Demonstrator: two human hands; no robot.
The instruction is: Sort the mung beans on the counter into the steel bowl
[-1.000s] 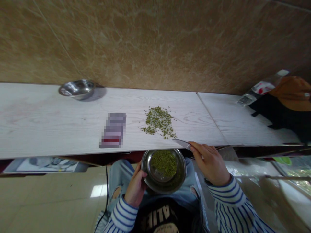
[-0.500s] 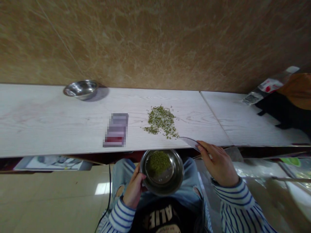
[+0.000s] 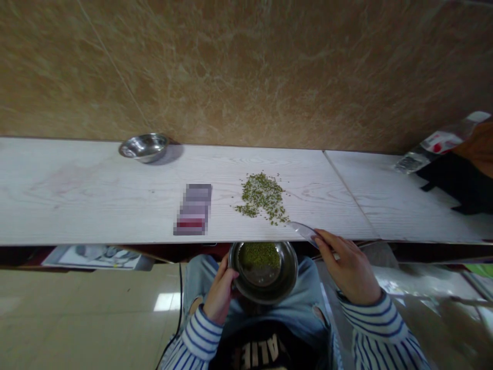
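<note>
Hands (image 3: pixel 221 292) (image 3: pixel 351 270) hold rnd metal bowl (image 3: pixel 288 267) & thin blade (image 3: pixel 304 231) nr rough grn grains (image 3: pixel 262 192)

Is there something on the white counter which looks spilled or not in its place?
Small green grains lie loose in an uneven patch on the white counter, outside the metal bowl that holds similar ones. That looks like a spill, but they may be spread deliberately.
</note>
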